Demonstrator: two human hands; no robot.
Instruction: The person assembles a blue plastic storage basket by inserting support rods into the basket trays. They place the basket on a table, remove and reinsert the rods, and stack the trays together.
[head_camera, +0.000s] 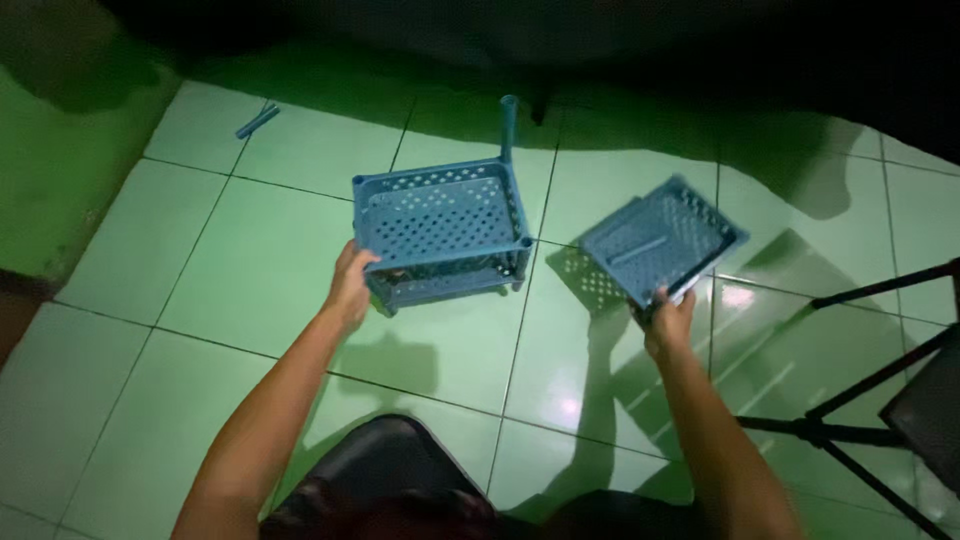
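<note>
The left hand (350, 288) keeps a closed grip on the near-left corner of a blue perforated rack (440, 232), two stacked trays standing on the tiled floor (250, 270) with one post (508, 128) rising at its back. The right hand (670, 318) clasps the near edge of a loose blue tray (660, 238), tilted above the floor to the rack's right; a small blue tube (257, 121) lies far left.

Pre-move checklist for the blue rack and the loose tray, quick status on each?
1. Left hand steadies the blue rack at its near-left corner: ok.
2. Right hand has a grip on the loose tray by its near edge, held tilted off the floor: ok.
3. Corner post stands upright at the rack's far right corner: ok.
4. Posts at the other three corners: not ok, none visible.
5. Spare tube lies on the floor tiles, far left, out of hand: not ok.
6. Post seated firmly: cannot tell.
</note>
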